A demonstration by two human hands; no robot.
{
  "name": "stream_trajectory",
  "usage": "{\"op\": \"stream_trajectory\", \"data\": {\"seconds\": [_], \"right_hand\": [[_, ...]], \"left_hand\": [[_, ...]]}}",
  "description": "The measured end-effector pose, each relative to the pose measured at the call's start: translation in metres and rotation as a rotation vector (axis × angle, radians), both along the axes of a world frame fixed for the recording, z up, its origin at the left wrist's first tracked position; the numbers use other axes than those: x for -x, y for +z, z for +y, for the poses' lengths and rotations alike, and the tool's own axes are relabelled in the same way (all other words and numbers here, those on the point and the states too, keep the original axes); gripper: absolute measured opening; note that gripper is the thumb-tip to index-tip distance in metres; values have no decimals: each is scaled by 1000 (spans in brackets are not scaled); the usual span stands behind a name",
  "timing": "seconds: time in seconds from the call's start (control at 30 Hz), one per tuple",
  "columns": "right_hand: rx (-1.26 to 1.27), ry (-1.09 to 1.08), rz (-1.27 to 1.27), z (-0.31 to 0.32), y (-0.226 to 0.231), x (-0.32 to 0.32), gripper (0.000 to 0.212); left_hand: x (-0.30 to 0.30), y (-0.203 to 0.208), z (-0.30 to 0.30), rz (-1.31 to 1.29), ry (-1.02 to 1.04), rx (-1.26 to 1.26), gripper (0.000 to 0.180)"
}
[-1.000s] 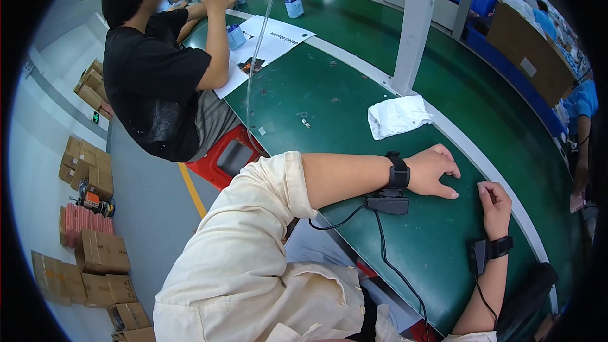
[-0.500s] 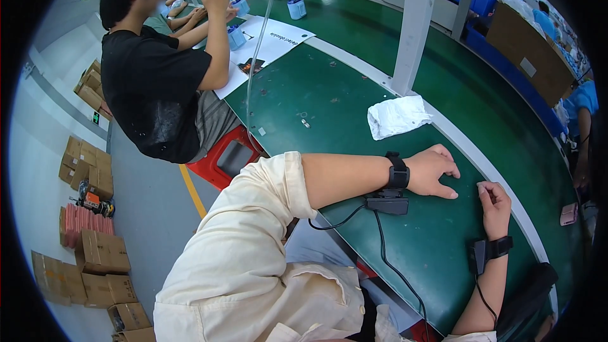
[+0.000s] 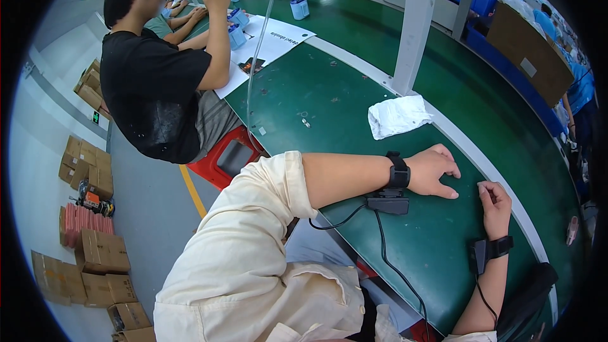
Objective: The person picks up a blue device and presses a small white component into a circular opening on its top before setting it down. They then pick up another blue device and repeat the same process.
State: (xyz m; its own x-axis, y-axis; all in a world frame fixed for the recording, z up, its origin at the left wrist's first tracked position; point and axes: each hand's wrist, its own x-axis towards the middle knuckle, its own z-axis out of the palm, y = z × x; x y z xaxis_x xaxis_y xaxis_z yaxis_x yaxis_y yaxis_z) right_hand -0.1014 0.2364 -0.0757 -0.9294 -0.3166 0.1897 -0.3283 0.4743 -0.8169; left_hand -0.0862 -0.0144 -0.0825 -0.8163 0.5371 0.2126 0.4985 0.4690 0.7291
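My left hand rests palm down on the green tabletop, its fingers loosely spread and nothing in them. Close by on the right, my right hand lies on the same surface with its fingers curled in and the thumb beside them; no object shows in it. The two hands are apart. Each wrist wears a black strap with a small black box, the left box and the right box, with cables running down. A crumpled white cloth or bag lies beyond my left hand.
A white post rises at the rail beside a green belt carrying a blue-and-white container. To the left, a person in black sits on a red stool by a white sheet. Cardboard boxes line the wall.
My hands have not moved. On the belt, the blue-and-white container has shifted slightly right, and a pink object at the far right has moved nearer. The seated person has shifted slightly.
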Motion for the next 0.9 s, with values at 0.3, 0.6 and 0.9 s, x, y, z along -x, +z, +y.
{"op": "stream_trajectory", "data": {"seconds": [0.3,0.6,0.9], "right_hand": [[2,-6,39,0,-3,0,12],[-7,7,-26,1,-1,0,13],[-2,10,-26,1,0,0,13]], "left_hand": [[0,-1,1,15,-2,14,53],[0,0,0,17,-4,13,53],[0,0,0,12,-4,13,53]]}}
